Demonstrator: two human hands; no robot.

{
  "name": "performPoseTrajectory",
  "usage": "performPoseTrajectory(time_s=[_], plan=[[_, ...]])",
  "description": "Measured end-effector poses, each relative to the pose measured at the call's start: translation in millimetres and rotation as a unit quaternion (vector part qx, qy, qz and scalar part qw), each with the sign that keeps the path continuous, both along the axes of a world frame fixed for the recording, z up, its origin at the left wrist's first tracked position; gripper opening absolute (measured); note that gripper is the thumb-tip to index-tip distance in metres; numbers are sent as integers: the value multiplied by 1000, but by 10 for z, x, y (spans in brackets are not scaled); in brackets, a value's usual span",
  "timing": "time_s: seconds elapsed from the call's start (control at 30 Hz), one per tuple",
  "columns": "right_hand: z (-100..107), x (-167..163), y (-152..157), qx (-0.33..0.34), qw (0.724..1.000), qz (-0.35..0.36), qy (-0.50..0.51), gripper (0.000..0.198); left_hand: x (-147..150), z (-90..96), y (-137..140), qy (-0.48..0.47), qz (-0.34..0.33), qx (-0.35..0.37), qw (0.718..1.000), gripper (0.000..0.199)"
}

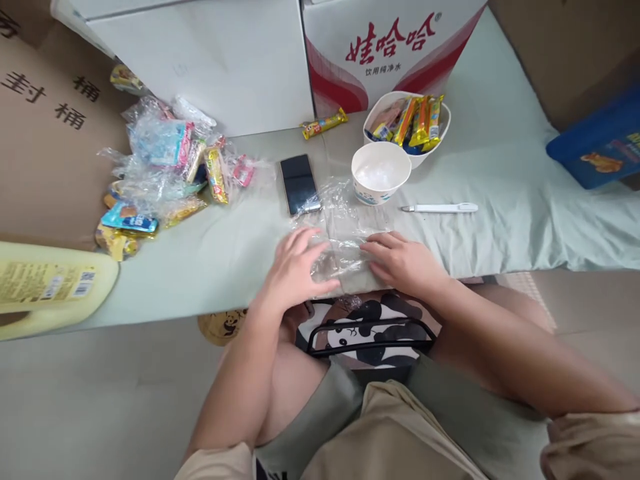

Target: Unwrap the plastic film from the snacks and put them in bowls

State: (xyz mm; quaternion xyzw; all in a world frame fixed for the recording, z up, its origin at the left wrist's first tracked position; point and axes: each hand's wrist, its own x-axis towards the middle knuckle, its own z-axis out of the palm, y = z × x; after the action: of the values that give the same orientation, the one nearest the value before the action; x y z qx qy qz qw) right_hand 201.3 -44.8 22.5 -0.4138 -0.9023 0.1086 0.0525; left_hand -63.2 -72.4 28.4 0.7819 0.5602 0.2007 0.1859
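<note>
Open cloth at 9 o'clock of the hands. Blocked at 12 by phone [299, 184] and paper cup [381, 173]; pen [440, 208] at 2; snack pile [165, 173] at 10.

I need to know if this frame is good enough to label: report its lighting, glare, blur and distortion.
Head view: soft, even light with only faint shadows under the left hand and right hand; pale glare on the clear plastic bag hides its edges, and the phone screen reflects dimly; focus is fairly sharp at centre; wide-lens bending curves the table edge and stretches the yellow bottle.
</note>
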Motion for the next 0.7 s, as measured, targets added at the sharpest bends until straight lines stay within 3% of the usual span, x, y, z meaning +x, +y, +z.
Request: performPoseTrajectory(time_s=[0.1, 0.2, 0.3, 0.37, 0.43, 0.5, 0.57, 0.63, 0.7], plan=[[59, 66, -16, -29, 999, 10, 20, 33, -13, -22, -85, -23, -26, -71, 997, 26], [72, 160, -27, -40, 995, 67, 65, 43, -150, 14, -69, -149, -14, -112, 982, 31], [80, 261, -2, -47, 983, 94, 153, 17, -276, 72, -51, -231, 4, -121, 965, 33], [108, 328, 33, -83, 960, 56, 262, 14, -308, 97, -57, -228, 51, -94, 968, 30], [148, 392, 75, -140, 917, -21, 374, 15, -300, 116, -78, -203, 78, -84, 972, 23], [177, 443, 120, -192, 869, -105, 445, 19, -268, 134, -103, -178, 70, -120, 974, 16], [175, 471, 161, -218, 841, -169, 466, 21, -226, 144, -120, -182, 71, -160, 968, 15], [140, 475, 192, -223, 830, -213, 465, 19, -185, 138, -114, -238, 118, -166, 950, 16], [88, 462, 212, -230, 821, -225, 472, 18, -149, 114, -85, -340, 188, -147, 910, 19]])
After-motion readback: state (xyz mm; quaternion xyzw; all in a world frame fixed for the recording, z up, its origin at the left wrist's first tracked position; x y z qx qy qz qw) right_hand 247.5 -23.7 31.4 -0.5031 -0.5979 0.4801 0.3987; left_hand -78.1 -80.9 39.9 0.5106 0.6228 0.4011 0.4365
